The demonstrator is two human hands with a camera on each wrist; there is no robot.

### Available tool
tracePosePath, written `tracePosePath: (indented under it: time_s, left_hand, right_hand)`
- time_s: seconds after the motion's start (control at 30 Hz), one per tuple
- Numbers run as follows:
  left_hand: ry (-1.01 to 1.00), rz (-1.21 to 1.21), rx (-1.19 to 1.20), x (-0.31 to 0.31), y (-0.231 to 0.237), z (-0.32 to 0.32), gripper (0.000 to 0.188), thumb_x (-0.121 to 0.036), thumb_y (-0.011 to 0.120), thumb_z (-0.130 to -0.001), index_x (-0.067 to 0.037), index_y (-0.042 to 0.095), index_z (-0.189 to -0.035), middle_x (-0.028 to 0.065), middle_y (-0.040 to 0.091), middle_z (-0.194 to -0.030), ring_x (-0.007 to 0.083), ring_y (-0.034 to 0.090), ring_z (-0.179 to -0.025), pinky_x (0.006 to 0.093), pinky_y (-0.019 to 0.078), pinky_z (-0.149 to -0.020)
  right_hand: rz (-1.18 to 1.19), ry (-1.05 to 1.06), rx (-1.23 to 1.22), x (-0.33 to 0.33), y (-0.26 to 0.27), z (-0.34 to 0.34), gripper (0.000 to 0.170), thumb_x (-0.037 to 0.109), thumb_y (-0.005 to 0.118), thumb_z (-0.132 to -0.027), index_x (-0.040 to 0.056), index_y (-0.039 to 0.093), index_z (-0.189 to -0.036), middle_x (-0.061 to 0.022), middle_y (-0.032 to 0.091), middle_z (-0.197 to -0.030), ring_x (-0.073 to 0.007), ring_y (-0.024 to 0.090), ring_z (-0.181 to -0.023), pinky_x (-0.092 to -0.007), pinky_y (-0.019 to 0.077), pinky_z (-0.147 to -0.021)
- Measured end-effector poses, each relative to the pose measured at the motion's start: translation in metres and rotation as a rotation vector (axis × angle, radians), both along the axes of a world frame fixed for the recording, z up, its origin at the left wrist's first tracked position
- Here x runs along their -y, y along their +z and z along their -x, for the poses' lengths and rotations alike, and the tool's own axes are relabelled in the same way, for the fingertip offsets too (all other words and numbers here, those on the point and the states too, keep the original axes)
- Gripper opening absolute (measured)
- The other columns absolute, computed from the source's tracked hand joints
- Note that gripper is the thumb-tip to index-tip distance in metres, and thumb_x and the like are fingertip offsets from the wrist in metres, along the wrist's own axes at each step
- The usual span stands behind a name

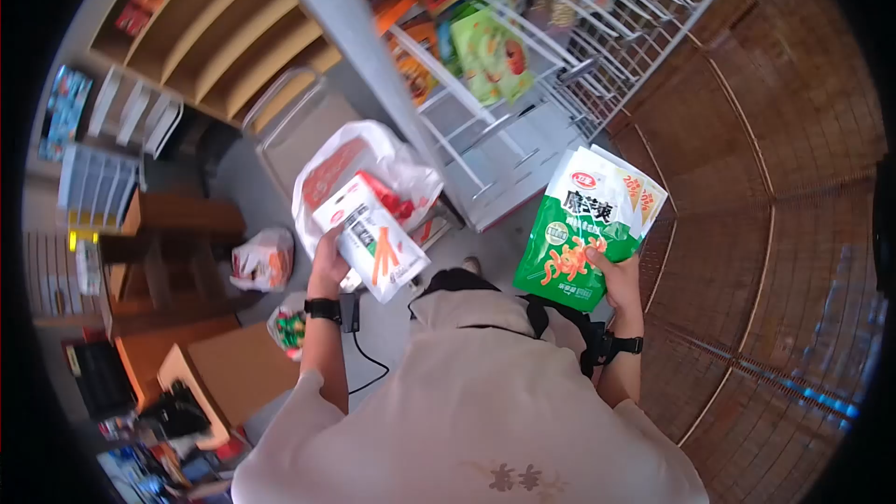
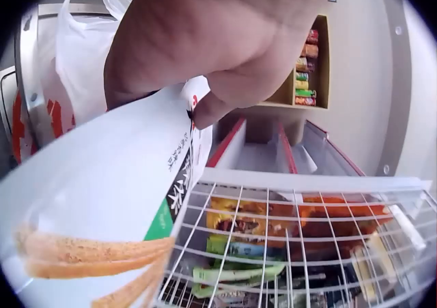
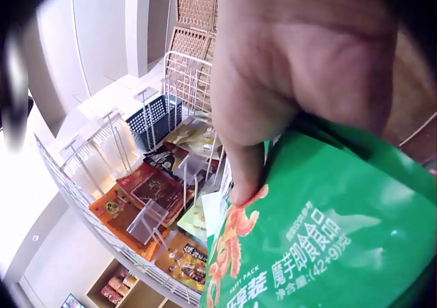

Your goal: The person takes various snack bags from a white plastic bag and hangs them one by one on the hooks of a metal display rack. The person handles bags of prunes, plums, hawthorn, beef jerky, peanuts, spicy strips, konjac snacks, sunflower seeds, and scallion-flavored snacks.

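In the head view my left hand (image 1: 329, 261) grips a white snack bag (image 1: 397, 266) printed with orange sticks by its left edge. The left wrist view has that hand (image 2: 205, 42) pinching the white bag's (image 2: 89, 185) top edge between thumb and fingers. My right hand (image 1: 618, 280) holds a green-and-white snack bag (image 1: 565, 233) at its lower right corner, thumb across the front; a white edge shows behind its top. Seen close in the right wrist view, the thumb of the right hand (image 3: 300, 69) presses on the green bag's (image 3: 355, 226) printed face.
A white plastic carrier bag (image 1: 322, 177) with red packaging inside stands by the left hand. Ahead is a white wire rack (image 1: 644, 0) hung with snack bags, including a light green bag (image 1: 490, 56). Another carrier bag (image 1: 263, 259) sits on the floor; a woven brown panel (image 1: 775, 177) lines the right.
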State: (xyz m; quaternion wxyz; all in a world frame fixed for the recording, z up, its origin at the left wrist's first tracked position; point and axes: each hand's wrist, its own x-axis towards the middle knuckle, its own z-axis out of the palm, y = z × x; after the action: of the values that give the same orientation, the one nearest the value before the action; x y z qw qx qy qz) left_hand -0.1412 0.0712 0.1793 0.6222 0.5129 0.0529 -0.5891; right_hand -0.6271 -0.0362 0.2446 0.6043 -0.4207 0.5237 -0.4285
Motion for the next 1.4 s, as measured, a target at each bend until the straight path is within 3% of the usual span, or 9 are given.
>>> tracePosePath:
  time_s: [0.17, 0.23, 0.37, 0.5, 0.57, 0.77, 0.8, 1.0, 1.4]
  left_hand:
    - [0.084, 0.010, 0.395, 0.006, -0.145, -0.130, 0.021, -0.014, 0.048, -0.087, -0.004, 0.055, -0.104, 0.0093, 0.061, -0.100, 0.0256, 0.060, -0.090, 0.0395, 0.0474, -0.085]
    - [-0.750, -0.562, 2.032, -0.013, -0.135, -0.141, 0.028, -0.013, 0.065, -0.066, -0.004, 0.057, -0.092, 0.0171, 0.062, -0.087, 0.0357, 0.060, -0.086, 0.0437, 0.0476, -0.077]
    - [-0.646, -0.911, 1.780, -0.009, -0.086, -0.104, 0.041, -0.010, 0.069, -0.057, 0.001, 0.055, -0.094, 0.0231, 0.062, -0.094, 0.0386, 0.061, -0.088, 0.0442, 0.0472, -0.080]
    - [-0.003, -0.302, 1.434, -0.020, -0.079, -0.028, 0.036, 0.002, 0.059, -0.072, 0.004, 0.052, -0.108, 0.0163, 0.061, -0.101, 0.0325, 0.061, -0.089, 0.0405, 0.0484, -0.082]
    - [0.612, 0.139, 0.120, -0.010, -0.024, 0.052, 0.033, -0.013, 0.046, -0.088, 0.003, 0.050, -0.117, 0.0117, 0.057, -0.112, 0.0258, 0.056, -0.103, 0.0404, 0.0444, -0.092]
    - [0.030, 0.143, 0.142, -0.027, -0.067, 0.215, 0.036, -0.011, 0.049, -0.088, 0.000, 0.050, -0.121, 0.0093, 0.056, -0.116, 0.0214, 0.054, -0.105, 0.0355, 0.0429, -0.092]
    - [-0.217, 0.055, 0.520, -0.009, -0.076, 0.230, 0.034, -0.009, 0.052, -0.086, 0.000, 0.053, -0.119, 0.0074, 0.057, -0.112, 0.0186, 0.054, -0.102, 0.0323, 0.0436, -0.087]
    - [-0.690, 0.151, 1.191, 0.242, 0.015, 0.381, 0.029, -0.026, 0.062, -0.087, 0.001, 0.064, -0.098, 0.0061, 0.066, -0.079, 0.0083, 0.055, -0.075, 0.0272, 0.0459, -0.067]
    - [-0.228, 0.434, 1.441, 0.536, 0.053, 0.451, 0.024, -0.024, 0.055, -0.090, -0.007, 0.066, -0.103, 0.0138, 0.066, -0.090, 0.0299, 0.064, -0.077, 0.0347, 0.0484, -0.070]
  right_hand:
    - [-0.023, -0.015, 0.032, 0.000, 0.003, 0.008, 0.032, 0.004, 0.071, -0.076, -0.0006, 0.060, -0.105, -0.0063, 0.065, -0.097, -0.0116, 0.060, -0.082, -0.0272, 0.0499, -0.071]
    - [0.019, -0.056, -0.006, -0.004, 0.011, 0.009, 0.032, 0.004, 0.072, -0.075, -0.0004, 0.060, -0.105, -0.0061, 0.065, -0.097, -0.0112, 0.060, -0.083, -0.0269, 0.0499, -0.071]
    - [0.009, -0.091, 0.052, 0.009, 0.020, 0.040, 0.033, 0.004, 0.072, -0.075, -0.0015, 0.060, -0.105, -0.0063, 0.065, -0.097, -0.0110, 0.060, -0.083, -0.0272, 0.0499, -0.071]
    - [0.010, -0.031, 0.025, 0.065, 0.009, 0.125, 0.032, 0.005, 0.072, -0.075, -0.0018, 0.060, -0.104, -0.0053, 0.065, -0.097, -0.0104, 0.059, -0.083, -0.0268, 0.0496, -0.071]
    - [-0.001, -0.069, -0.010, 0.084, 0.003, 0.176, 0.033, 0.005, 0.072, -0.075, -0.0016, 0.060, -0.105, -0.0051, 0.064, -0.097, -0.0105, 0.059, -0.084, -0.0273, 0.0494, -0.072]
    - [-0.014, -0.085, -0.035, 0.129, 0.016, 0.293, 0.030, 0.003, 0.071, -0.075, -0.0019, 0.061, -0.103, -0.0064, 0.065, -0.097, -0.0116, 0.060, -0.083, -0.0281, 0.0491, -0.072]
    - [-0.032, -0.078, -0.060, 0.134, 0.014, 0.306, 0.028, 0.003, 0.071, -0.075, -0.0020, 0.062, -0.101, -0.0062, 0.066, -0.095, -0.0115, 0.060, -0.080, -0.0280, 0.0493, -0.070]
    - [-0.014, -0.063, -0.115, 0.179, 0.008, 0.331, 0.024, 0.005, 0.073, -0.074, -0.0016, 0.063, -0.096, -0.0046, 0.066, -0.087, -0.0096, 0.058, -0.074, -0.0271, 0.0487, -0.065]
    - [-0.033, -0.107, -0.276, 0.267, 0.003, 0.363, 0.026, 0.005, 0.073, -0.074, -0.0010, 0.064, -0.098, -0.0056, 0.067, -0.092, -0.0106, 0.061, -0.078, -0.0276, 0.0499, -0.069]
